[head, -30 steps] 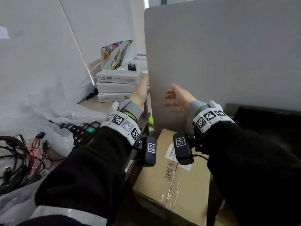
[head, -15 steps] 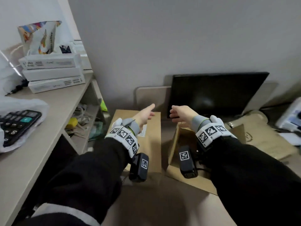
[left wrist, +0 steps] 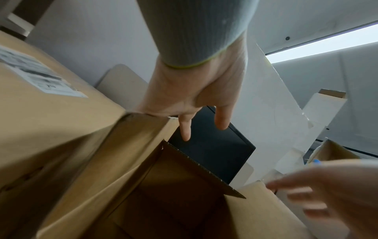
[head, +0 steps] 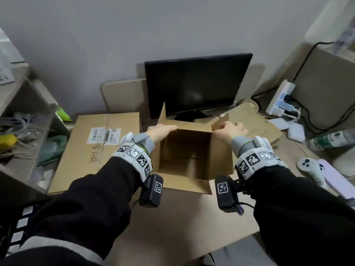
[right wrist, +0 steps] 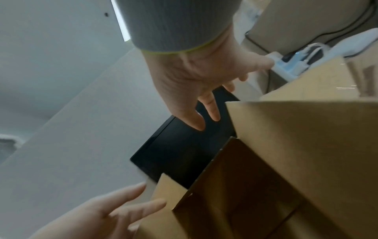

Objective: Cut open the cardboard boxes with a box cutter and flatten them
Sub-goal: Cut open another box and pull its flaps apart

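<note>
Brown cardboard box [head: 194, 156] stands open before a dark monitor [head: 196, 83], left hand [head: 160, 130] and right hand [head: 228, 128] resting loose-fingered on its top corners.

Beige desk [head: 182, 217] is pretty packed: open cardboard box [head: 221, 162] in the middle, sealed flat box [head: 80, 150] left, black monitor [head: 196, 83] behind, gamepad [head: 311, 169], phone [head: 336, 179] and water bottle [head: 332, 141] right.
</note>
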`<action>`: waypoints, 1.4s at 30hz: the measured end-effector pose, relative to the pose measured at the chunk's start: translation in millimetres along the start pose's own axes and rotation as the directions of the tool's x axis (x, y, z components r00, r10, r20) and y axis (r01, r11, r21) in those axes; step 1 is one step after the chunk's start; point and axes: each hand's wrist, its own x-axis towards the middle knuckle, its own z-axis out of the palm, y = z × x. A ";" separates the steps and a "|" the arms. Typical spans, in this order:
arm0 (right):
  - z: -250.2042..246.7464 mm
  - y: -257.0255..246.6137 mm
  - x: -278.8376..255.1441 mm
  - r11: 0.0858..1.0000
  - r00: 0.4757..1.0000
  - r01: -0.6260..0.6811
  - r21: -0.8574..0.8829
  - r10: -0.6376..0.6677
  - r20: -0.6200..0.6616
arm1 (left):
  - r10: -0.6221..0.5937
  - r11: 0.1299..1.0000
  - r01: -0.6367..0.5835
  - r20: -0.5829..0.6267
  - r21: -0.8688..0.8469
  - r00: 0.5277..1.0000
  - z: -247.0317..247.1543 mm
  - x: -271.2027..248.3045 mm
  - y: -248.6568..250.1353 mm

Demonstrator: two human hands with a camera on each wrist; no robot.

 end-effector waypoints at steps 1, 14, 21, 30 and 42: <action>2.4 9.7 6.6 0.996 0.998 -0.013 0.090 0.008 0.057 | -0.007 1.000 0.008 -0.041 0.021 0.999 0.8 -2.8 4.0; 4.4 75.7 33.0 0.822 0.910 -0.005 0.570 -0.232 0.344 | 0.025 0.981 -0.018 -0.038 0.192 0.999 113.3 -21.8 67.4; -19.1 71.1 35.0 0.724 0.925 0.077 0.686 -0.309 0.222 | 0.084 0.991 -0.113 0.324 0.071 0.942 138.7 -38.6 51.9; -31.9 48.2 26.7 0.762 0.902 0.310 0.569 -0.424 0.077 | 0.110 0.980 -0.169 0.412 0.109 0.905 130.7 -50.7 35.5; 2.2 45.2 53.6 0.656 0.945 0.026 0.755 -0.263 0.196 | 0.107 0.957 -0.094 -0.032 0.276 0.994 64.6 -53.9 48.6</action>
